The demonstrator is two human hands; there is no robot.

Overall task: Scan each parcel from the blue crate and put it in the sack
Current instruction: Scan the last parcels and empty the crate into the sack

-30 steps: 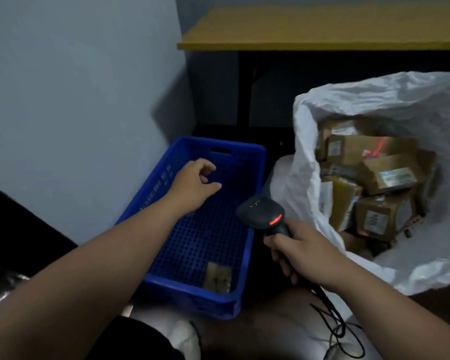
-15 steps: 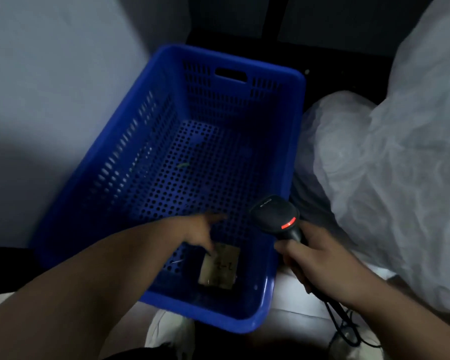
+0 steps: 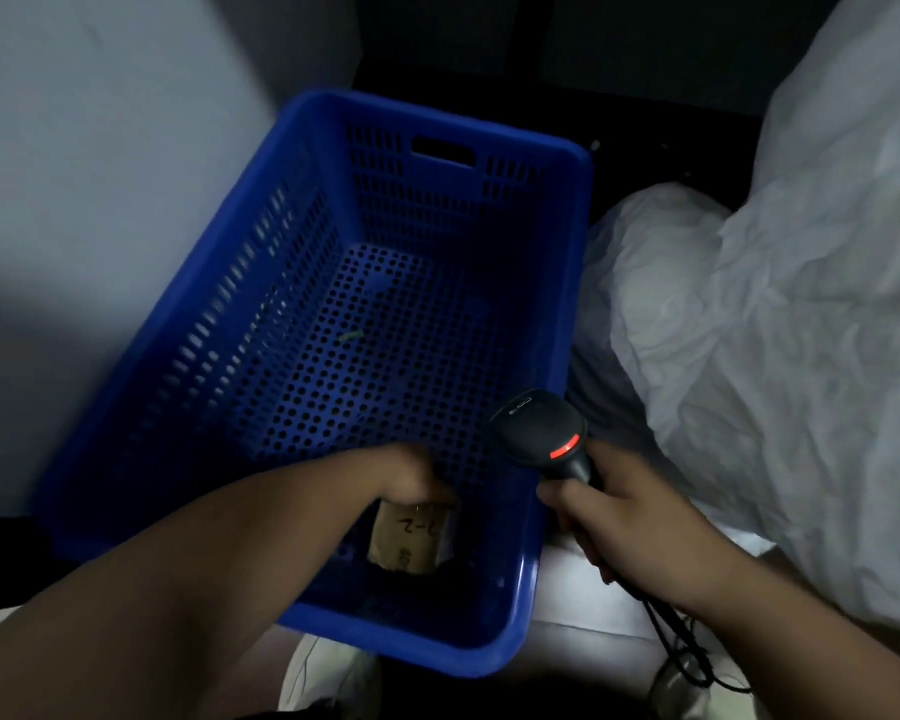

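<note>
Reaching into the blue crate [image 3: 261, 283], the left hand [image 3: 411, 478] is closing its fingers on the last small parcel [image 3: 410, 537] lying near the front wall. Right hand [image 3: 630, 532] is gripping the scanner [image 3: 544, 433]. Handwriting's facing up, so the scan could be missing the barcode.

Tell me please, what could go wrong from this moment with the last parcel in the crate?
1. The left hand holds the small parcel only at its top edge, low against the blue crate's near wall; it might slip while being lifted.
2. The scanner in the right hand points away from the parcel, so a scan could miss.
3. The scanner cable hangs loose and may snag.
</note>
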